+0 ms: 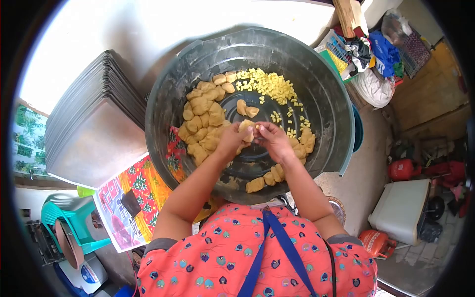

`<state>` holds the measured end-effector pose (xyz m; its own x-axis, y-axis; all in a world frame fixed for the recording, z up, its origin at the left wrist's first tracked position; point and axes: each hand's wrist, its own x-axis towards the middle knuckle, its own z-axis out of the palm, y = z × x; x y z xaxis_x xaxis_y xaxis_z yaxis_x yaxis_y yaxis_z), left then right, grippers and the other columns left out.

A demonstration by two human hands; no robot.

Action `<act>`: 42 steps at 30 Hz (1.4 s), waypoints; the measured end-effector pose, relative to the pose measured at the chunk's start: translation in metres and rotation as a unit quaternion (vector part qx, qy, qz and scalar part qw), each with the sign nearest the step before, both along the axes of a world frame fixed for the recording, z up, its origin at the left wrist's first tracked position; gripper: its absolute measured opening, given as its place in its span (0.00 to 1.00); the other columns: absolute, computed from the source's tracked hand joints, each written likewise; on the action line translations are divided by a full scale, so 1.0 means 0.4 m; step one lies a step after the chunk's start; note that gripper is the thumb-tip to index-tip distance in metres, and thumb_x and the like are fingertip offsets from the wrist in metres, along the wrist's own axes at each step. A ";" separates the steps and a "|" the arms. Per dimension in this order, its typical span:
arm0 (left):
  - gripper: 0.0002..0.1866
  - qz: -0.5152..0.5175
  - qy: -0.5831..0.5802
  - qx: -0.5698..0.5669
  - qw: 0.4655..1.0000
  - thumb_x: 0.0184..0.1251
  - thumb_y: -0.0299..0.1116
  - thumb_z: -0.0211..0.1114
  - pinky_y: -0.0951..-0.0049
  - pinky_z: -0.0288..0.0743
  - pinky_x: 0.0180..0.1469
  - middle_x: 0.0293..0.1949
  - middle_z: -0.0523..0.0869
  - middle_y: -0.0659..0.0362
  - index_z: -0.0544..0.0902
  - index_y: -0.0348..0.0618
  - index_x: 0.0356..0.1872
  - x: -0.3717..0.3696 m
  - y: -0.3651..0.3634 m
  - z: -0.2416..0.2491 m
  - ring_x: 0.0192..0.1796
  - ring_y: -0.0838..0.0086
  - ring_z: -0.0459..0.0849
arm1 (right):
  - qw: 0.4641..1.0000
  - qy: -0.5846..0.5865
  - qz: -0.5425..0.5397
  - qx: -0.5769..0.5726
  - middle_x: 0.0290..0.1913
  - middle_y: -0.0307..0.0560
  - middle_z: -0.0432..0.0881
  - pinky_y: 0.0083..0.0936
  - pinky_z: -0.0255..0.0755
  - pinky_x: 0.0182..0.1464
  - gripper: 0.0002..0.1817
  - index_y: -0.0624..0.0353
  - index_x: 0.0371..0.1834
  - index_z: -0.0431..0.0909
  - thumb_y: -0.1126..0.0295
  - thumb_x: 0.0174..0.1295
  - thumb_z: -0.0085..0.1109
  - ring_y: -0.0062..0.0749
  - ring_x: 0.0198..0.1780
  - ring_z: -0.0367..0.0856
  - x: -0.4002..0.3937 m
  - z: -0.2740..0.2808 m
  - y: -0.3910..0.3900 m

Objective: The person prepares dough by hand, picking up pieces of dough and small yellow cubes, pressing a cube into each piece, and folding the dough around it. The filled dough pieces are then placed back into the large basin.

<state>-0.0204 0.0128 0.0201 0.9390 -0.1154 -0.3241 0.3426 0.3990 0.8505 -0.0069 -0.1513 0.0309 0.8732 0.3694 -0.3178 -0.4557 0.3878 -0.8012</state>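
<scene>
My left hand point(231, 140) is closed around a piece of tan dough point(245, 127) above the middle of the dark tub. The thumb and fingers of my right hand point(275, 141) pinch at the dough's right edge; whether a small cube is between them is hidden. Just beyond my hands, two loose dough pieces point(247, 109) sit on the tub floor. A heap of dough lumps point(202, 106) fills the left side. Small yellow cubes point(269, 85) are scattered at the far side and to the right. Shaped dough pieces point(267, 179) line the near right rim.
The large round tub point(324, 94) stands right in front of me. Stacked metal trays point(94, 119) lean at its left, above a colourful printed cloth point(141, 185). Crates with bags point(373, 54) are at the back right. An orange gas cylinder point(377, 242) stands at the lower right.
</scene>
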 end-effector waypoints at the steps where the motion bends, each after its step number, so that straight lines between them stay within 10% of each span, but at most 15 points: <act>1: 0.11 -0.003 0.035 -0.041 0.999 0.66 0.36 0.61 0.79 0.75 0.32 0.34 0.82 0.61 0.78 0.38 0.42 -0.004 -0.004 -0.003 0.33 0.79 0.80 | 1.000 0.009 -0.010 -0.002 0.40 0.38 0.81 0.22 0.73 0.44 0.12 0.60 0.48 0.75 0.66 0.65 0.56 0.21 0.39 0.77 0.000 -0.006 0.002; 20: 0.12 0.011 -0.060 -0.003 0.998 0.62 0.25 0.59 0.83 0.75 0.36 0.36 0.83 0.60 0.76 0.32 0.45 0.001 -0.011 -0.084 0.34 0.81 0.81 | 0.955 -0.157 0.006 -0.252 0.35 0.34 0.80 0.14 0.69 0.41 0.08 0.62 0.39 0.79 0.74 0.58 0.63 0.15 0.37 0.74 -0.006 -0.012 0.018; 29: 0.13 0.033 -0.019 0.071 0.997 0.61 0.28 0.65 0.80 0.76 0.36 0.33 0.83 0.59 0.76 0.32 0.43 0.003 0.001 -0.062 0.33 0.79 0.81 | 0.969 -0.145 -0.035 -0.195 0.34 0.35 0.80 0.15 0.69 0.39 0.07 0.61 0.39 0.78 0.75 0.58 0.63 0.15 0.35 0.75 -0.009 -0.014 0.011; 42: 0.13 -0.043 -0.031 -0.114 0.992 0.66 0.30 0.56 0.78 0.78 0.42 0.40 0.82 0.58 0.76 0.35 0.49 -0.003 -0.005 -0.060 0.39 0.76 0.82 | 0.951 -0.169 -0.007 -0.260 0.36 0.38 0.79 0.15 0.69 0.37 0.13 0.60 0.43 0.74 0.76 0.56 0.64 0.17 0.34 0.75 0.016 -0.046 -0.007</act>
<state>-0.0217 0.0109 -0.0039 0.9398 -0.2601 -0.2215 0.3333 0.5557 0.7616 -0.0005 -0.1542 0.0124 0.9617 0.2263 -0.1546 -0.1358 -0.0963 -0.9860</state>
